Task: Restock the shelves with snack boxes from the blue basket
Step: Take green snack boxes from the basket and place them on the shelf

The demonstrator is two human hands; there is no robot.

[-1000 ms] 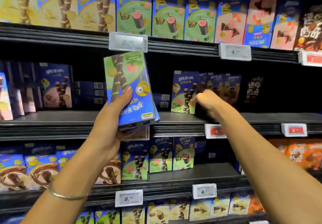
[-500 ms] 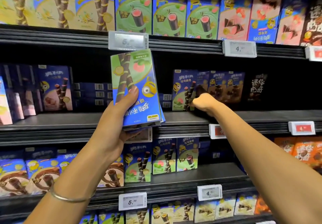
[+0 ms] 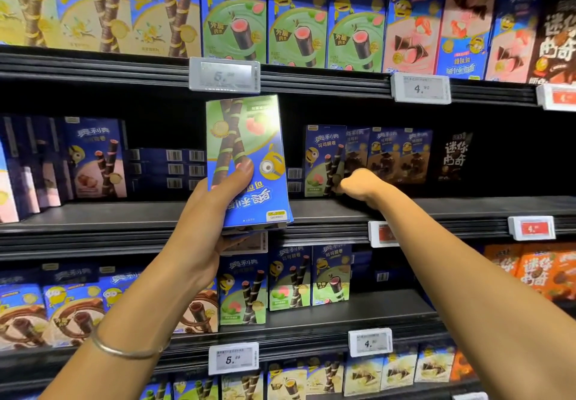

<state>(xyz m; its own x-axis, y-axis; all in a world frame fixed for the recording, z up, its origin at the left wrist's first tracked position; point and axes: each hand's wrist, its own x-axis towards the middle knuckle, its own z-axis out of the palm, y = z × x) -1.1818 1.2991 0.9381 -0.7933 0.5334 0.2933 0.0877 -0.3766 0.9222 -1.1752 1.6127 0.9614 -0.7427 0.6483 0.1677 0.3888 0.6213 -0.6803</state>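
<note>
Since half a second ago the right hand (image 3: 358, 185) has slid a little to the left along the middle shelf (image 3: 149, 214), so that it now meets the lower right corner of the green box (image 3: 322, 158) standing there, while the left hand (image 3: 202, 231) has kept its load at much the same height. The right hand's fingers are curled and turned away from the camera, knuckles toward the viewer. They touch the green box, but whether they pinch it cannot be told. The left hand grips a snack box (image 3: 249, 138) from below, thumb (image 3: 241, 169) laid across the printed front and the other fingers hidden behind it. The box is upright but upside down, its lettering inverted, and the edges of at least one more box show just under it in the same grip. This held snack box hangs in front of the middle shelf's front edge, near the middle of its length, its top reaching almost to the price tag (image 3: 224, 75) on the front edge of the upper shelf (image 3: 93, 66). The green box stands upright, back from the front edge and right of the held one, with a row of brown boxes (image 3: 397, 155) close against its right side. Left of the held box, flat boxes (image 3: 170, 167) lie stacked with barcodes facing out. A thin bracelet (image 3: 124, 349) circles the left wrist
</note>
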